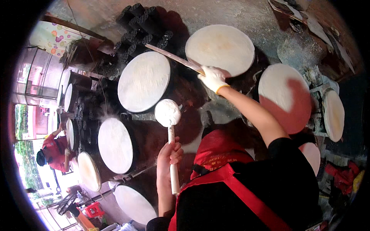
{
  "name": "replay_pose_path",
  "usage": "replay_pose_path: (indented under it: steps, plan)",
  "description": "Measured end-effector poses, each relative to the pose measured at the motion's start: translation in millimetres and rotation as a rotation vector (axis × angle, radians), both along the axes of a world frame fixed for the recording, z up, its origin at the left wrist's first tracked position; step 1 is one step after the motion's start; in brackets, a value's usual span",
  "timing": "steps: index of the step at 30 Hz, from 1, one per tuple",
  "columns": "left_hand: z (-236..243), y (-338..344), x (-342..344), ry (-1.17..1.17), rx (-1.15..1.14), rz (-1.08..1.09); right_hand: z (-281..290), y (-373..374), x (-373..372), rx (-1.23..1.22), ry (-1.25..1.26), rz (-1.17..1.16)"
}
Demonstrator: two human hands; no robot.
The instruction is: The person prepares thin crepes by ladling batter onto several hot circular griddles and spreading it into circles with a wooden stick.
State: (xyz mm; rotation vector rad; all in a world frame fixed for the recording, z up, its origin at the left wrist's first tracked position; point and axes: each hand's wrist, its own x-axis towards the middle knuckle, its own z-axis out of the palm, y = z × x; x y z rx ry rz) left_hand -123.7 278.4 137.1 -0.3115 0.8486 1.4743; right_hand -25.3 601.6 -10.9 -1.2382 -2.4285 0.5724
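Note:
My left hand [169,156], bare, is wrapped round the pale handle of a ladle [168,113]. Its round head points away from me and is covered in thick white batter. My right hand [214,79], in a white glove with a yellow cuff, grips a long flat wooden stick [173,57]. The stick angles to the far left, crossing the near left edge of a round griddle [219,48] coated white with a faint tan patch. Just left of it stands another white-coated griddle [144,81], nearest the ladle's head.
More round white-topped griddles [115,145] stand left, near left [135,204] and right [283,86]. Black coal briquettes with holes [138,27] are piled at the far wall. Far left, a co-worker in red [56,152] bends by other griddles. A red cloth [343,175] lies right.

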Motion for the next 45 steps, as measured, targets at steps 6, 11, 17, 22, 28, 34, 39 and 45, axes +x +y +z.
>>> replay_pose_path:
  steps: [6, 11, 17, 22, 28, 34, 39, 45]
  plan:
    - [-12.2, 79.6, -40.8, 0.072, 0.007, -0.02, -22.1, 72.7, -71.4, 0.002, -0.159, -0.007]
    - [-16.3, 167.3, -75.4, 0.007, -0.008, -0.104, 16.4, 116.7, -36.9, -0.078, 0.011, -0.108]
    - [-31.7, 262.4, -98.6, 0.083, -0.027, -0.28, 140.5, 197.9, 150.7, -0.502, 0.955, -0.334]
    - [-36.1, 337.9, -73.8, -0.357, 0.069, -0.392, 263.0, 157.1, 423.6, -0.1, 1.051, -0.903]
    - [-24.5, 384.5, -9.1, -0.625, 0.129, -0.336, 287.1, 47.8, 613.0, 0.209, 1.236, -1.174]
    - [2.8, 352.3, 37.9, -0.333, 0.03, -0.264, 133.2, -45.4, 798.5, 0.085, 1.388, -1.279]
    - [0.0, 333.8, 37.5, -0.222, 0.079, -0.13, -15.9, -64.8, 819.0, 0.048, 1.499, -1.717]
    - [13.0, 317.7, 52.1, 0.137, 0.033, -0.065, -126.7, -70.8, 836.9, 0.363, 1.57, -2.013]
